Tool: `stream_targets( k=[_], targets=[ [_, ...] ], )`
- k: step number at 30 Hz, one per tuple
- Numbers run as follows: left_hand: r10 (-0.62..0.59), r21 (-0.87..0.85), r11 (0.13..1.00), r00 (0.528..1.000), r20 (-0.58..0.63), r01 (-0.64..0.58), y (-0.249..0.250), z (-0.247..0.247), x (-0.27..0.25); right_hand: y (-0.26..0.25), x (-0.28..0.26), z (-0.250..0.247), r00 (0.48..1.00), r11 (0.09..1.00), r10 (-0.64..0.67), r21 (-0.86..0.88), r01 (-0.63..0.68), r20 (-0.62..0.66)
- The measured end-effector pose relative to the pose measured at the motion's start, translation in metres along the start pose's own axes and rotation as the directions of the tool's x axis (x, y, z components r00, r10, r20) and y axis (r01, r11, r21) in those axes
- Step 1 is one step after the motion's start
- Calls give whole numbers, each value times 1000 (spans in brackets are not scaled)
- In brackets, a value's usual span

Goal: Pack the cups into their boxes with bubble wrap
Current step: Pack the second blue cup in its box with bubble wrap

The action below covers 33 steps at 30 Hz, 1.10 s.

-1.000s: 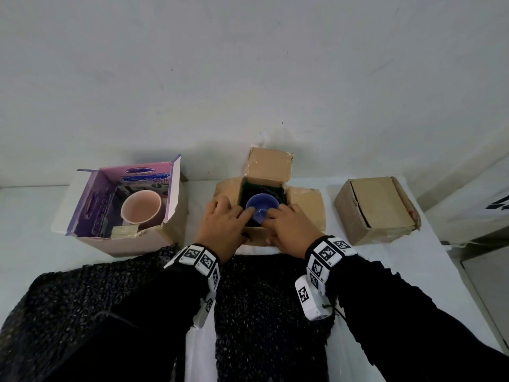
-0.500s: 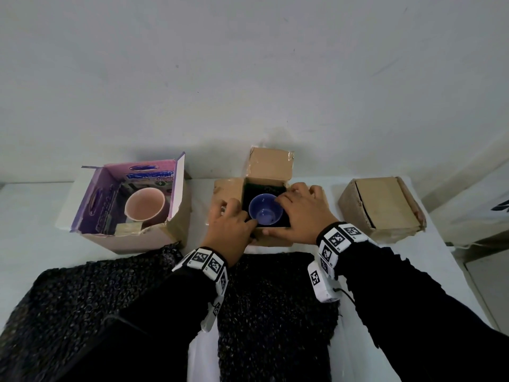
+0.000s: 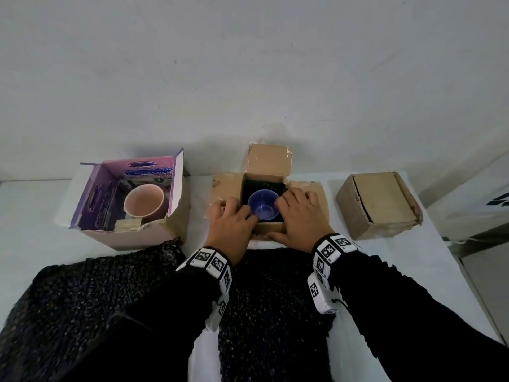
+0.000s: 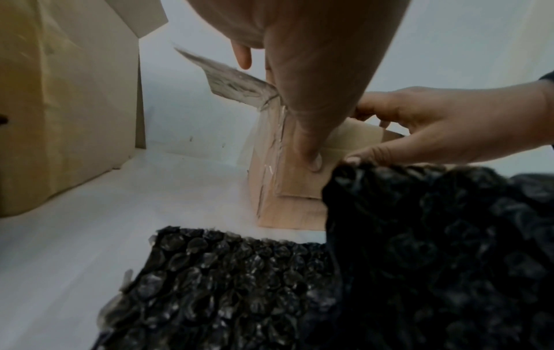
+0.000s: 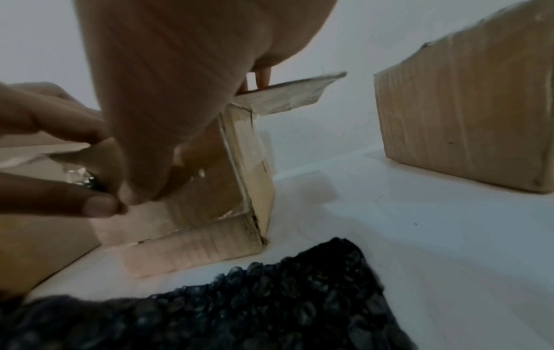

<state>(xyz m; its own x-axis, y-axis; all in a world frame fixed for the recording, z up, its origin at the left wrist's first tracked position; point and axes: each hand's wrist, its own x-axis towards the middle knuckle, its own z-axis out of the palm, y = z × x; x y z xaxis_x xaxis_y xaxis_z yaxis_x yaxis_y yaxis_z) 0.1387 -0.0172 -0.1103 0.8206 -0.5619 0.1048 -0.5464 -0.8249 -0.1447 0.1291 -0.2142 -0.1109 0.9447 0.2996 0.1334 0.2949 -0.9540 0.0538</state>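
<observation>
Head view: my left hand point(image 3: 231, 230) and right hand point(image 3: 298, 216) clasp the open middle box point(image 3: 271, 229), thumbs pressed on its near wall, fingers draped over the side flaps. Between them the blue cup point(image 3: 263, 207) sits upright inside on dark lining. Left wrist view shows my thumb point(image 4: 311, 151) flat against the cardboard, fingers over the rim. Black bubble wrap point(image 3: 275, 312) lies on the table point(image 3: 399, 266) just before the box. On the left, the pink cup point(image 3: 143, 201) stands in the purple box point(image 3: 132, 232); a closed carton point(image 3: 378, 202) sits right.
</observation>
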Motion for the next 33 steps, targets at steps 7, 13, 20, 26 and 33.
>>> stream_targets(
  k=[7, 13, 20, 26, 33],
  targets=[
    [-20, -59, 998, 998, 64, 24, 1, -7, 0, -5, -20, -17, 998, 955, 31, 296, -14, -53],
    [-52, -243, 969, 998, -30, 43, 4, 0, -29, -23, -72, -28, 943, 706, -23, 673, -220, 333],
    [-151, -542, 839, 974, -170, 36, 14, -6, -67, -25, -95, -14, 940, 576, 101, 752, -322, 325],
    [-4, -810, 544, 966, 259, 220, 23, -15, -82, -30, -85, -47, 943, 377, 296, 889, -260, 151],
    [-141, -865, 445, 972, 187, 231, 9, -45, -69, -15, -85, -83, 955, 365, 262, 902, -231, 139]
  ],
)
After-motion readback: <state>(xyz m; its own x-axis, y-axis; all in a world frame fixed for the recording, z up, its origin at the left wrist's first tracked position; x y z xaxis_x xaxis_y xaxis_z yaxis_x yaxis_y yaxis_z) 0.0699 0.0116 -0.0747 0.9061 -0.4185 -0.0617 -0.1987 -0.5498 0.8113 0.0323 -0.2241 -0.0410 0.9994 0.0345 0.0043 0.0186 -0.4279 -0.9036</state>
